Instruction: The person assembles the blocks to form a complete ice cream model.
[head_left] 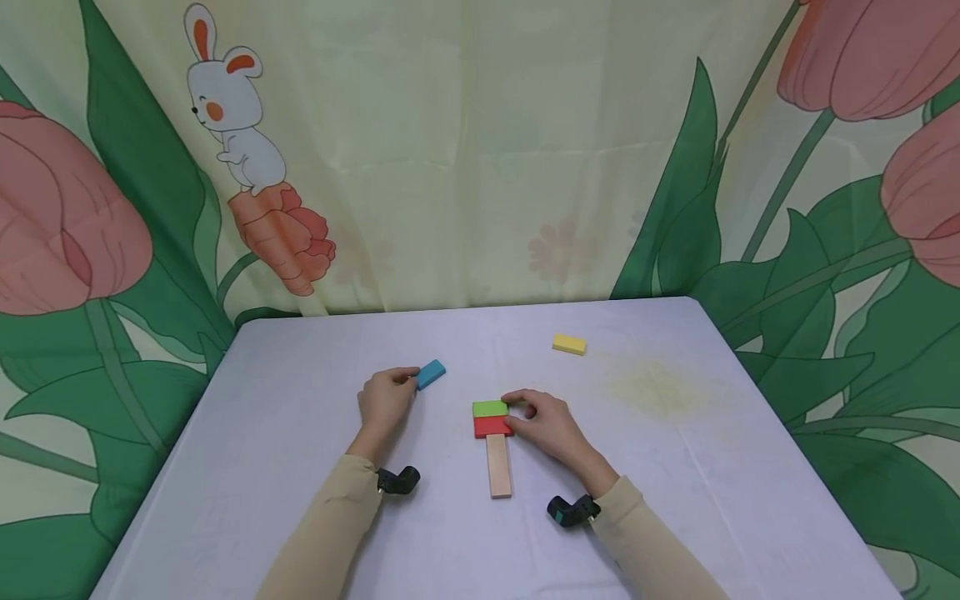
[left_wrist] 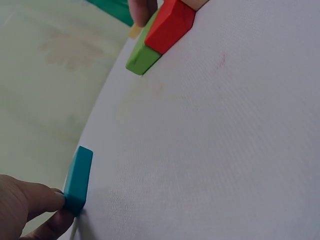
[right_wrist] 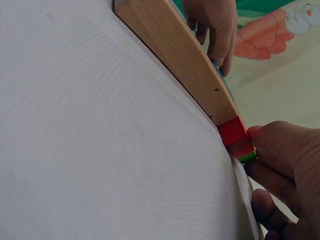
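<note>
My left hand [head_left: 386,408] pinches one end of a blue block [head_left: 431,375] between thumb and fingertips, left of the other blocks. In the left wrist view the blue block [left_wrist: 78,180] tilts up from the fingers. At the right end of a green block [head_left: 490,408] and a red block [head_left: 491,427], my right hand [head_left: 551,425] holds the pair, index finger at the green one and thumb at the red one. These two lie against each other. A long plain wooden block [head_left: 498,467] runs from the red block's near side towards me, forming a T shape.
A yellow block [head_left: 569,344] lies farther back on the white-covered table [head_left: 637,517], right of the green block. Behind the table's far edge hangs a curtain [head_left: 465,167] printed with tulips and a rabbit. A faint yellowish patch marks the cloth at right.
</note>
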